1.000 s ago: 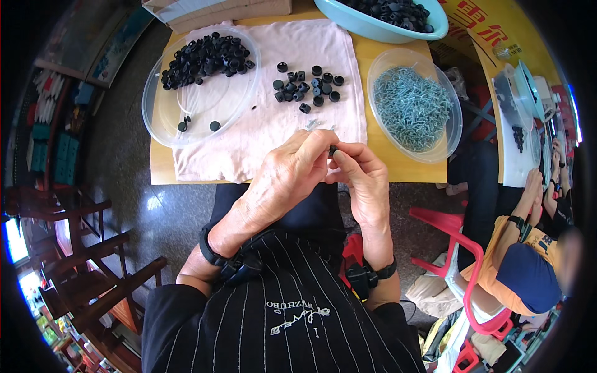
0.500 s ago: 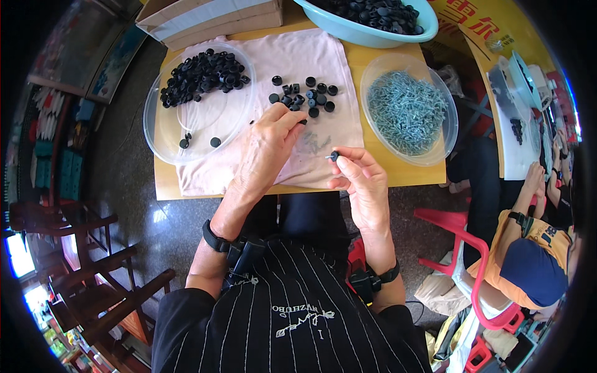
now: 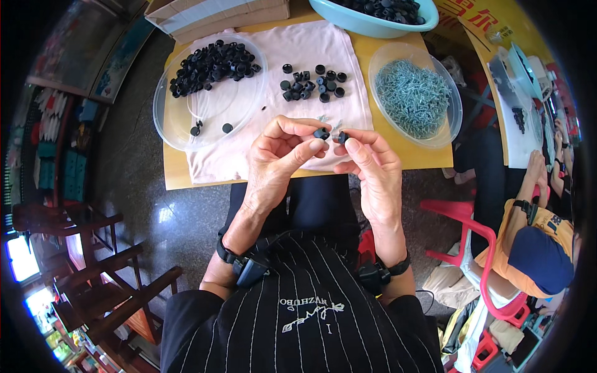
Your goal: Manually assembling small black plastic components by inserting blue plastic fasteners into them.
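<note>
Over the table's near edge, my left hand [image 3: 275,154] pinches a small black plastic cap [image 3: 321,133] between thumb and fingers. Facing it, my right hand [image 3: 378,168] grips a black plastic piece [image 3: 342,137] with a metal screw sticking out to the left. The screw's tip comes close to the cap; whether they touch I cannot tell. Beyond my fingers, several black caps [image 3: 306,93] are grouped on a pale pink cloth [image 3: 273,37]. A few loose screws [image 3: 336,125] lie on the cloth, partly behind my fingers.
At left, a clear round lid [image 3: 180,133] bears a heap of black caps [image 3: 214,67]. A clear tub of screws [image 3: 413,96] stands at right. A light blue basin [image 3: 360,25] and a cardboard box [image 3: 217,15] line the back. Another person [image 3: 528,248] sits at far right by a red chair [image 3: 479,248].
My left hand has picked up a black cap from the cloth and come back toward me. My right hand has lifted slightly, bringing its screw piece up against or near that cap.
</note>
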Demonstrator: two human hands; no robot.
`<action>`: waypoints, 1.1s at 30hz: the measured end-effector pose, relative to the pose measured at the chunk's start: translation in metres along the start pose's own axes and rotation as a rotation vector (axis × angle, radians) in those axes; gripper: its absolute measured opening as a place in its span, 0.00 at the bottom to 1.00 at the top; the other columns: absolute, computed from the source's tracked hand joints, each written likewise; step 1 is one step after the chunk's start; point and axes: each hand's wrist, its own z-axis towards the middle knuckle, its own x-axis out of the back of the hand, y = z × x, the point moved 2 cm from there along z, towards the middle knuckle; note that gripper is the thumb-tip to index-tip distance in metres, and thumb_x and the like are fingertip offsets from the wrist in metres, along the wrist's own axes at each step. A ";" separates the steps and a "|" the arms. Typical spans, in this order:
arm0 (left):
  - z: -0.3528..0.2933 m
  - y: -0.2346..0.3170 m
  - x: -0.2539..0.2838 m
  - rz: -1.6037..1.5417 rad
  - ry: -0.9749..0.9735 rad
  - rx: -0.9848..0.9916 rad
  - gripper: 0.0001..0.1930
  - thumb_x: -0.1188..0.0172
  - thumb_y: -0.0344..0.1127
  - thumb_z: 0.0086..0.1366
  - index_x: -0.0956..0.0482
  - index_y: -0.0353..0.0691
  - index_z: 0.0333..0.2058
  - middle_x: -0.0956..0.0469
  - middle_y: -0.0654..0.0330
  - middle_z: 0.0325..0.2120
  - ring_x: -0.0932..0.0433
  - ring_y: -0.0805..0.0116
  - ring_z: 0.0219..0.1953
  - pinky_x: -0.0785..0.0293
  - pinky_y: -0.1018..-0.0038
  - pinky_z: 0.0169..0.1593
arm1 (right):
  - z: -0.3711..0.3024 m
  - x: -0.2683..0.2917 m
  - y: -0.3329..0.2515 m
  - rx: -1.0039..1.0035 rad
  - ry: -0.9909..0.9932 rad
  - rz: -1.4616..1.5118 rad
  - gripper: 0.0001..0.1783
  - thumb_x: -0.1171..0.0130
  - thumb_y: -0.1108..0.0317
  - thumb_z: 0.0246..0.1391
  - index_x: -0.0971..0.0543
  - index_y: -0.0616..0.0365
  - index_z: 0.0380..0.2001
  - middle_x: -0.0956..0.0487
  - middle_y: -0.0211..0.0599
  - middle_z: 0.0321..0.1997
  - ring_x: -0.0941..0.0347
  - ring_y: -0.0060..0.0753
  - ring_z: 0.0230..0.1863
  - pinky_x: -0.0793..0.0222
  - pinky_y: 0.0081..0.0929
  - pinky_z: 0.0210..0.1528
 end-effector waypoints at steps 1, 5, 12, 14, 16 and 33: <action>-0.002 0.000 0.000 0.007 -0.002 -0.024 0.09 0.38 0.22 0.59 0.27 0.35 0.37 0.22 0.52 0.42 0.23 0.72 0.41 0.24 0.74 0.47 | -0.001 -0.002 0.001 0.012 -0.011 -0.002 0.11 0.42 0.69 0.58 0.23 0.63 0.42 0.21 0.33 0.39 0.24 0.20 0.39 0.24 0.17 0.34; -0.008 0.003 -0.005 0.022 -0.011 -0.053 0.10 0.40 0.21 0.59 0.27 0.35 0.40 0.22 0.51 0.42 0.22 0.69 0.38 0.24 0.74 0.44 | -0.008 -0.007 -0.001 0.035 -0.024 -0.008 0.11 0.44 0.68 0.60 0.23 0.63 0.42 0.20 0.36 0.41 0.22 0.24 0.41 0.24 0.18 0.35; -0.018 0.008 -0.004 0.079 -0.032 0.004 0.14 0.42 0.22 0.61 0.27 0.31 0.47 0.20 0.53 0.39 0.20 0.67 0.39 0.23 0.72 0.46 | -0.014 -0.007 -0.001 0.016 -0.024 -0.018 0.12 0.44 0.67 0.60 0.24 0.63 0.43 0.20 0.39 0.41 0.21 0.25 0.39 0.23 0.19 0.35; -0.020 0.010 -0.004 0.071 -0.031 0.005 0.13 0.43 0.22 0.62 0.27 0.31 0.46 0.20 0.53 0.39 0.20 0.66 0.39 0.23 0.72 0.47 | -0.016 -0.008 -0.002 -0.001 -0.029 -0.008 0.12 0.44 0.67 0.60 0.24 0.63 0.43 0.20 0.39 0.40 0.21 0.26 0.39 0.23 0.18 0.34; -0.020 0.009 -0.003 0.036 -0.080 0.000 0.14 0.43 0.22 0.63 0.27 0.30 0.48 0.21 0.53 0.39 0.20 0.67 0.41 0.23 0.73 0.49 | -0.016 -0.008 -0.003 -0.006 -0.040 0.005 0.12 0.44 0.67 0.60 0.24 0.63 0.43 0.20 0.39 0.40 0.21 0.26 0.39 0.23 0.18 0.34; -0.017 0.000 0.003 -0.112 -0.085 -0.113 0.13 0.41 0.22 0.61 0.25 0.31 0.45 0.22 0.51 0.42 0.20 0.67 0.42 0.24 0.71 0.50 | -0.022 -0.033 -0.029 0.233 0.006 -0.379 0.10 0.42 0.73 0.58 0.23 0.68 0.40 0.19 0.38 0.33 0.20 0.23 0.36 0.23 0.17 0.33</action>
